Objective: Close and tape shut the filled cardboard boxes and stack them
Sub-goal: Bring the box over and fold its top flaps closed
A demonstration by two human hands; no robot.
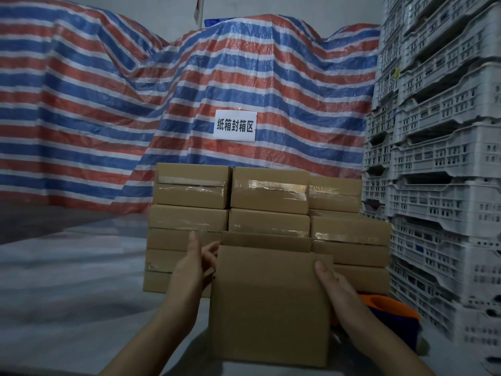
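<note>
While both hands steady it from the sides, the open box [271, 305] sits at the lower centre of the frame, directly in front of the stack of taped boxes [268, 207]. The left hand [189, 270] clasps the box's left edge near the top, fingers curled toward the side flap, probably to tuck that flap in first. The right hand [336, 289] lies flat against the right side with straight fingers, thumb resting on the near face; it seems to brace the box so it does not slide. The far flap [265, 241] stands upright at the back, so the top is not yet closed and no tape shows on this box.

At the lower right of the frame, partly hidden behind the right wrist, an orange tape dispenser [390, 308] waits within easy reach, sensibly placed for the sealing step. Behind the stack, a striped tarp [108, 104] fills the upper left and centre, carrying a white paper sign [235, 125]. White plastic crates [439, 158] tower along the right edge.
</note>
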